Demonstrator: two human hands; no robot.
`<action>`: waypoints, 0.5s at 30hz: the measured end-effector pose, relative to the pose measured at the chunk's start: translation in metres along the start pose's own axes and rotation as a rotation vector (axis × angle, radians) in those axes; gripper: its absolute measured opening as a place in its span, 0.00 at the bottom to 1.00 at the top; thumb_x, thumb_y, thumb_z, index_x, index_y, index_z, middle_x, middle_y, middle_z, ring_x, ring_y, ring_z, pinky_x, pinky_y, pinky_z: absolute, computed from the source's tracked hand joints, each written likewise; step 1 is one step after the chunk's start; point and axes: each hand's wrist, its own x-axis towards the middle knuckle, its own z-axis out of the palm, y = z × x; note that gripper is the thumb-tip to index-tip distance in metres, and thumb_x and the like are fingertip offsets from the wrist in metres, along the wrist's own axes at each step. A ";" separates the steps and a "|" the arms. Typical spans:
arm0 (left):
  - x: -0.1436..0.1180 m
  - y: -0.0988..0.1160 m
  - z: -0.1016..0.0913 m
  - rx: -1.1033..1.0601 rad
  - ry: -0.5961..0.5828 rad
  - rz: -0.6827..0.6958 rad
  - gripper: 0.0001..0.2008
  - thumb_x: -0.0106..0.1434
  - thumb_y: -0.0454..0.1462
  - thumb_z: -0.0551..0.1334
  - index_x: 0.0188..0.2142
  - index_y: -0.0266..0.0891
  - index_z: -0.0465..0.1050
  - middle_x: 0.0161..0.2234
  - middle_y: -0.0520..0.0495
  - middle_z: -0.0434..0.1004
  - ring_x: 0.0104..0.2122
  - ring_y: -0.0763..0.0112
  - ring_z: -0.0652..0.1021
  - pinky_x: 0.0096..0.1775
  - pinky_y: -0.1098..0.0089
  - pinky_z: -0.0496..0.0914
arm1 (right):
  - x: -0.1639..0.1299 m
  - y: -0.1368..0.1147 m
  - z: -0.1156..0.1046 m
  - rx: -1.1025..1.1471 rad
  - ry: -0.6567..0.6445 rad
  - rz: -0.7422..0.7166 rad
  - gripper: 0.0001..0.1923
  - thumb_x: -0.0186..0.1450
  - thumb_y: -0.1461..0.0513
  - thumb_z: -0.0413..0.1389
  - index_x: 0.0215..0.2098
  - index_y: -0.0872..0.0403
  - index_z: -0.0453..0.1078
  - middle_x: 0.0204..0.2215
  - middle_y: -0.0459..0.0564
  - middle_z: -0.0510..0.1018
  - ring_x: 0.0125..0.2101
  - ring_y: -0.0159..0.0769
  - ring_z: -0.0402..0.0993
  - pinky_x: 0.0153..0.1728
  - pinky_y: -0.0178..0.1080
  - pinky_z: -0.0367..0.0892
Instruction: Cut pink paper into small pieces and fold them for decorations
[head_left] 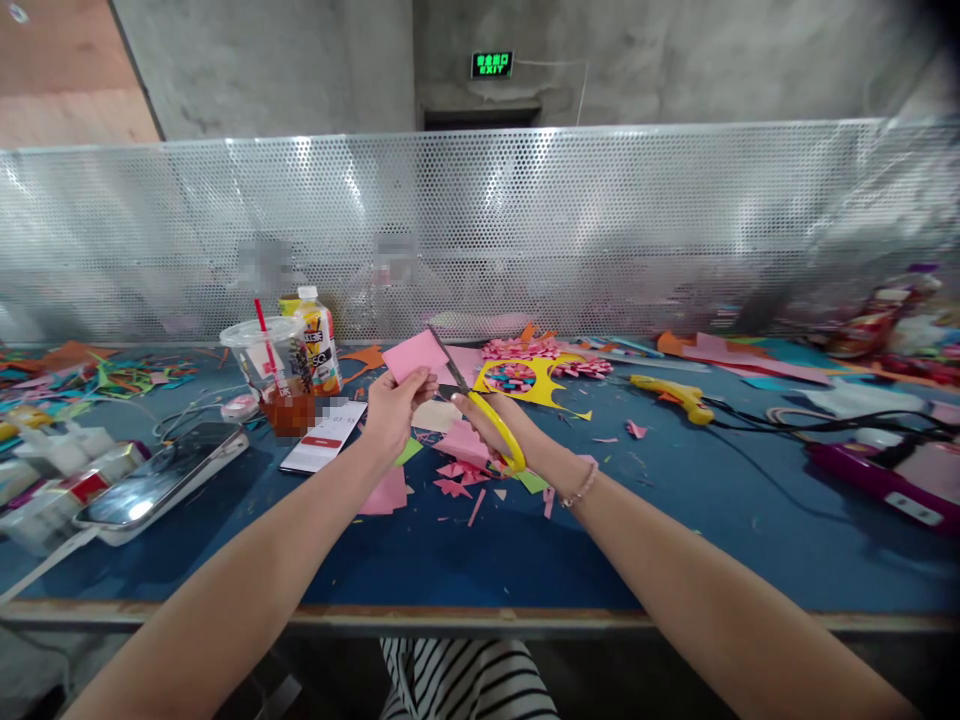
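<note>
A blue table [675, 540] is spread wide across the view, backed by a perforated metal screen [600, 230] that fences off the far edge; the surface is strewn with coloured paper offcuts, thickest at the far left and the far right. On the left a phone [161, 482] is laid flat on a white block with a cable run off toward the near edge; just behind it a clear plastic cup [270, 370] with a red straw is stood upright, and a juice bottle [319, 345] is set touching it at the back, both kept clear of the cutting area. A yellow cut-out [536, 385] with small paper pieces heaped on it is left beyond the hands; a yellow glue gun [671, 395] is laid on its side to the right, its lead trailed off to the right.

At centre, a pink paper sheet [415, 357] is held up off the table, pinched at its lower edge by the left hand [394, 410], fingers clenched on it so it is kept taut and presented edge-on to the blades; the yellow-handled scissors [487, 420] are gripped by the right hand [499, 425], fingers through the loops, blades parted and set against the sheet's right edge; pink scraps [457, 480] are scattered directly beneath, where trimmings drop.
</note>
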 end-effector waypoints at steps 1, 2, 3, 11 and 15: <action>0.000 0.000 0.000 -0.006 -0.002 0.000 0.12 0.41 0.35 0.70 0.25 0.31 0.72 0.20 0.49 0.74 0.20 0.79 0.73 0.27 0.76 0.68 | -0.001 -0.001 0.000 0.003 0.002 -0.010 0.23 0.59 0.44 0.47 0.21 0.54 0.57 0.08 0.40 0.57 0.06 0.27 0.56 0.06 0.30 0.52; 0.000 0.000 0.000 -0.010 -0.001 0.000 0.12 0.40 0.35 0.70 0.25 0.31 0.72 0.20 0.50 0.74 0.20 0.79 0.73 0.27 0.76 0.68 | -0.001 -0.002 0.001 0.008 0.012 -0.016 0.23 0.59 0.44 0.48 0.21 0.54 0.57 0.08 0.40 0.57 0.06 0.26 0.56 0.06 0.30 0.52; 0.000 0.001 0.000 -0.013 0.001 -0.001 0.12 0.40 0.34 0.70 0.25 0.31 0.72 0.20 0.50 0.74 0.20 0.79 0.73 0.27 0.76 0.68 | -0.002 -0.002 0.001 0.018 0.022 -0.011 0.23 0.58 0.44 0.48 0.21 0.54 0.57 0.08 0.40 0.57 0.07 0.25 0.55 0.06 0.30 0.51; -0.001 -0.001 -0.001 0.032 -0.038 -0.028 0.12 0.41 0.35 0.70 0.26 0.30 0.73 0.20 0.48 0.74 0.20 0.80 0.73 0.25 0.78 0.66 | 0.004 0.012 -0.003 0.236 -0.112 -0.060 0.24 0.59 0.41 0.44 0.24 0.53 0.57 0.08 0.39 0.58 0.08 0.24 0.53 0.08 0.29 0.51; 0.000 -0.002 -0.002 0.030 -0.038 -0.017 0.12 0.41 0.35 0.70 0.26 0.31 0.73 0.21 0.48 0.74 0.20 0.79 0.73 0.25 0.77 0.66 | 0.005 0.015 -0.004 0.233 -0.169 -0.038 0.25 0.60 0.41 0.42 0.24 0.54 0.58 0.08 0.39 0.59 0.08 0.25 0.54 0.09 0.29 0.52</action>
